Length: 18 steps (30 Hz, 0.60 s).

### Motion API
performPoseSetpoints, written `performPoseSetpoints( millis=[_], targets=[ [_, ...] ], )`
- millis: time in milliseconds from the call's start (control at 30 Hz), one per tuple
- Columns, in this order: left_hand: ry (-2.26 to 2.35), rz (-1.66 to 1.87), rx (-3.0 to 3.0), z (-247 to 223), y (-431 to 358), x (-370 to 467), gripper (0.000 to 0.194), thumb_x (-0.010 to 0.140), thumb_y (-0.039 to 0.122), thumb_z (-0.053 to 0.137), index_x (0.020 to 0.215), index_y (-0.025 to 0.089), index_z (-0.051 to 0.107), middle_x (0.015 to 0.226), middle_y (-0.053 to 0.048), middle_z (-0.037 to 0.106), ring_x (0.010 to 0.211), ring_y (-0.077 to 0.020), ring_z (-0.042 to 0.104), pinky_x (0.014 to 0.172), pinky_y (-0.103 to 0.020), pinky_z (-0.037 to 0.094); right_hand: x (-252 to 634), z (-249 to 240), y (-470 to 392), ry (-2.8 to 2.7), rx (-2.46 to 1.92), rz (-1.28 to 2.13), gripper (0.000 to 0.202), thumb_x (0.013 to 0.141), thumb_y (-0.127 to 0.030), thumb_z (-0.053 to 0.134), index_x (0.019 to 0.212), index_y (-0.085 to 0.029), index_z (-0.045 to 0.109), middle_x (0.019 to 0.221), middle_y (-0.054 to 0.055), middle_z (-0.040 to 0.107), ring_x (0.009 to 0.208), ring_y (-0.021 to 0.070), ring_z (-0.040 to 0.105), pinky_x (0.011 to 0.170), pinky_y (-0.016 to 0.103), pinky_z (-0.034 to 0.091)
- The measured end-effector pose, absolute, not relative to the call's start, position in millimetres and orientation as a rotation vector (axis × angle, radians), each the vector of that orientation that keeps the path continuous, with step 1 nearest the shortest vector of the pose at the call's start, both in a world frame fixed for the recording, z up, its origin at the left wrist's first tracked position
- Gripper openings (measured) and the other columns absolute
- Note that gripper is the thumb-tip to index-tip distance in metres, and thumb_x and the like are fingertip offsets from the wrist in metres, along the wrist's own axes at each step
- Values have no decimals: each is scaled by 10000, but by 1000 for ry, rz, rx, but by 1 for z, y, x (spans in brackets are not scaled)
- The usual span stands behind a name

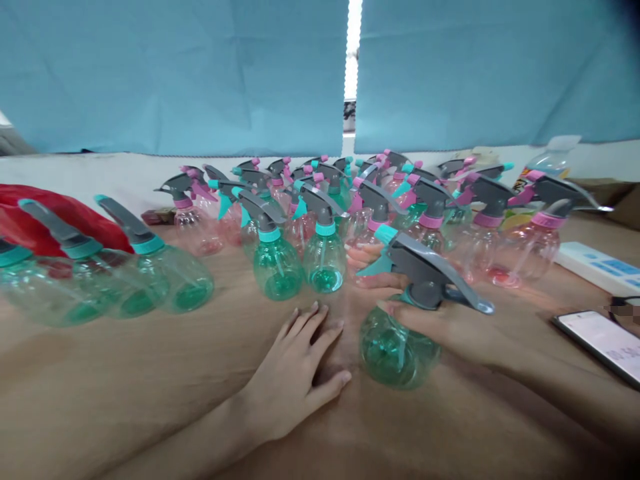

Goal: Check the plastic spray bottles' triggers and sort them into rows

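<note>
My left hand (295, 370) lies on the brown table (200, 387), palm down with fingers spread, holding nothing. To its right, a round green spray bottle (400, 350) with a grey and teal trigger head stands slightly tilted. My right hand (405, 293) reaches round the neck of that bottle, its thumb on the near side and its fingers behind, partly hidden by the trigger head. Two green bottles, one greener (277, 267) and one paler (324, 260), stand just beyond my left hand.
Several pink-collared and teal-collared spray bottles (530, 247) crowd the back. More green bottles (175, 280) stand at left before a red bag (65, 217). At right are a phone (605, 343) and a white power strip (597, 267). A blue curtain (175, 80) hangs behind.
</note>
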<state>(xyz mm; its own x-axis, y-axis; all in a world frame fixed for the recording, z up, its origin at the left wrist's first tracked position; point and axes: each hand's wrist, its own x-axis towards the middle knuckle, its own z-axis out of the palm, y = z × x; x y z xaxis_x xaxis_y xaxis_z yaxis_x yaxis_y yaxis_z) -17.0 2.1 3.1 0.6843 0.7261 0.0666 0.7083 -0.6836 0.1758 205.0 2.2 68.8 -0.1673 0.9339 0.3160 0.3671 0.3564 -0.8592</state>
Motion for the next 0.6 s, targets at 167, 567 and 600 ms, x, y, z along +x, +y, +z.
performPoseSetpoints(
  millis=[167,567,600],
  targets=[
    [1176,232,2760,2,2,-17,569,931,511,489,1399,196,415,1490,-126,346,1374,-300,279,1092,-507,258,205,69,5,-1647,-1189,970,42,689,-217,566,700,-257,565,789,21,684,855,242,684,775,372,554],
    [1176,223,2751,3,1,-17,579,930,511,491,1396,173,420,1483,-135,354,1377,-305,271,1099,-512,248,206,65,8,-1719,-1148,969,375,756,-184,531,1110,-280,608,869,11,662,809,199,649,776,363,538],
    [1176,221,2749,3,1,-17,579,929,509,494,1394,171,423,1482,-136,355,1377,-306,271,1098,-512,251,206,64,7,-1717,-1167,951,362,755,-193,533,1098,-278,613,859,13,661,802,203,647,771,370,539]
  ],
)
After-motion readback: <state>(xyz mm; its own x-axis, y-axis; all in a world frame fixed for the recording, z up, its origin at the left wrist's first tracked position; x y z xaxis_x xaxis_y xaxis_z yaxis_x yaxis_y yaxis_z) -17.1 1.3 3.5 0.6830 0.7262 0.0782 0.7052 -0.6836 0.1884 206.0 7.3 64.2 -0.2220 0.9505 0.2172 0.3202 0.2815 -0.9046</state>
